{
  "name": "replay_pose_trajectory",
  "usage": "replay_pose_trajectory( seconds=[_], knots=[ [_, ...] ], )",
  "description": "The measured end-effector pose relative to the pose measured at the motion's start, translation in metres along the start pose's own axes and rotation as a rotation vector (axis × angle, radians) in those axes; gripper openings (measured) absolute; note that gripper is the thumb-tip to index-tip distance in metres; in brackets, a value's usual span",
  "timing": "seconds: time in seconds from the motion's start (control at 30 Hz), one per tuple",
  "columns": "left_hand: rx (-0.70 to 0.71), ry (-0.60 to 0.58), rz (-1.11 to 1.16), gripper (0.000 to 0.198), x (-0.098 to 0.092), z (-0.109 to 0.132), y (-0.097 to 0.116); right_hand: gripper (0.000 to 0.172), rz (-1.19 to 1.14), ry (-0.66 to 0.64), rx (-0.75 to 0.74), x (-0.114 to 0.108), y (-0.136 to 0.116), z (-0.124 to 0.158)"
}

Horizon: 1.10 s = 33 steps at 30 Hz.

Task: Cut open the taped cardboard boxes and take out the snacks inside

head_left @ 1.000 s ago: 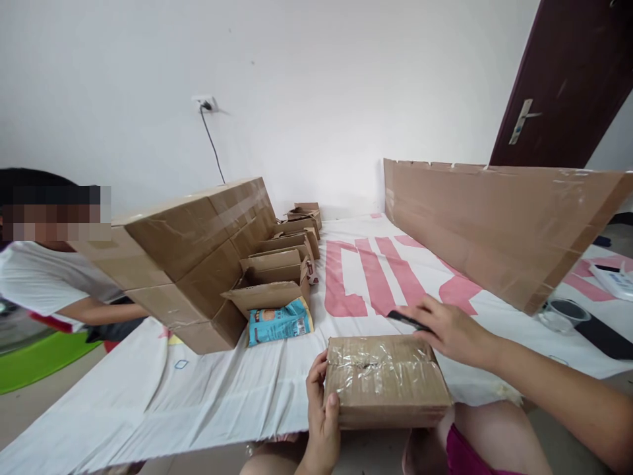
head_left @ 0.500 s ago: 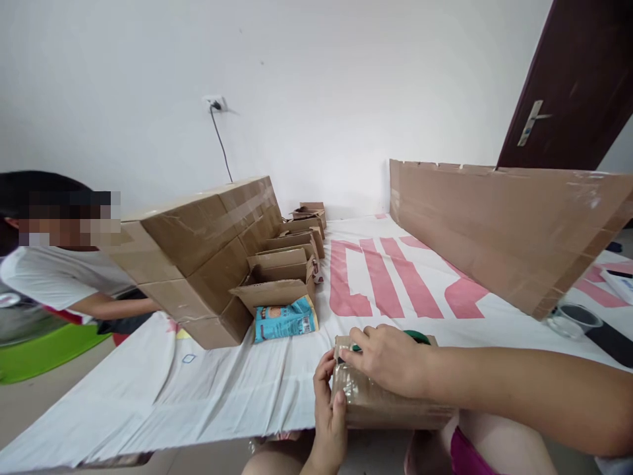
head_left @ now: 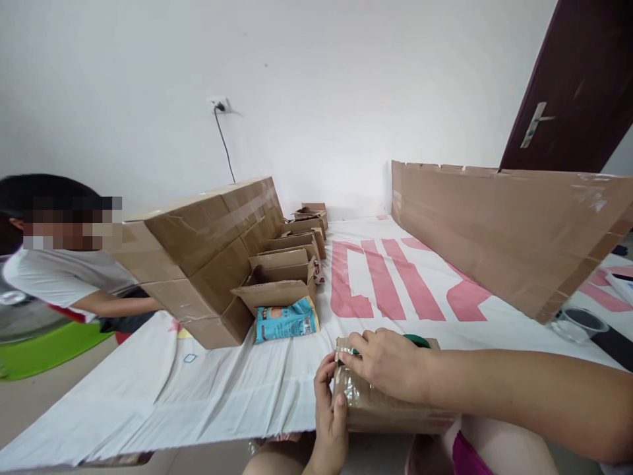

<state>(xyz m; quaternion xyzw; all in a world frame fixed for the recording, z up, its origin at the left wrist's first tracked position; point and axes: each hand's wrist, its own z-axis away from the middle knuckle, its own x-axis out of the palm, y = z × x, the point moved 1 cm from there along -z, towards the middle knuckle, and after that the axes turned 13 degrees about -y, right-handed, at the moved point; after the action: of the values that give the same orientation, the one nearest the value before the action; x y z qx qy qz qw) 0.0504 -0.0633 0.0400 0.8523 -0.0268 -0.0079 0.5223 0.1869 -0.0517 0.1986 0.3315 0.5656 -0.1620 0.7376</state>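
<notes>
My right hand [head_left: 388, 363] lies over the top of a small taped cardboard box [head_left: 395, 412], its fingers curled round a green tool [head_left: 416, 341] with a curved edge. Most of that tool is hidden under the palm; a dark tip shows by the fingertips at the box's left end. My left hand [head_left: 330, 409] grips the same left end, thumb on the near side and fingers behind. Shiny clear tape covers part of the box, which sits at the table's near edge above my lap.
A blue snack packet [head_left: 287, 321] leans against a row of open cardboard boxes [head_left: 277, 290]. Left of them stands a stack of sealed boxes [head_left: 208, 244], with a person [head_left: 64, 270] beyond. A cardboard panel [head_left: 494, 231] and a clear cup [head_left: 581, 324] are at right on the white cloth [head_left: 222, 389].
The view has shifted very slightly. Both hands stay on the box in nearly the same pose, and the green tool shows a little less by the right fingertips.
</notes>
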Motion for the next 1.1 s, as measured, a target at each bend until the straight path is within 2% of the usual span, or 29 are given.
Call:
replay_pose_trajectory(
  seconds=[0.2,0.43,0.6,0.83,0.97,1.1],
  knots=[
    [-0.014,-0.001,-0.002,0.045,0.000,-0.001,0.003,0.022,-0.004,-0.033,-0.018,0.003,0.004,0.006],
    [-0.028,-0.006,-0.041,0.046,-0.001,-0.001,0.006,0.026,0.002,0.012,0.035,0.007,0.003,0.008],
    [-0.018,-0.005,-0.053,0.044,0.000,-0.001,0.007,0.025,-0.001,0.020,-0.013,0.007,0.005,0.008],
    [-0.042,-0.003,-0.046,0.044,0.001,-0.001,0.009,0.015,0.036,-0.118,-0.043,0.005,0.020,0.027],
    [-0.069,-0.030,-0.017,0.043,-0.001,-0.001,0.009,0.017,0.042,-0.110,-0.020,0.008,0.026,0.040],
    [-0.075,-0.031,-0.008,0.045,-0.001,-0.001,0.008,0.022,0.044,-0.074,0.015,0.000,0.030,0.043]
  ],
)
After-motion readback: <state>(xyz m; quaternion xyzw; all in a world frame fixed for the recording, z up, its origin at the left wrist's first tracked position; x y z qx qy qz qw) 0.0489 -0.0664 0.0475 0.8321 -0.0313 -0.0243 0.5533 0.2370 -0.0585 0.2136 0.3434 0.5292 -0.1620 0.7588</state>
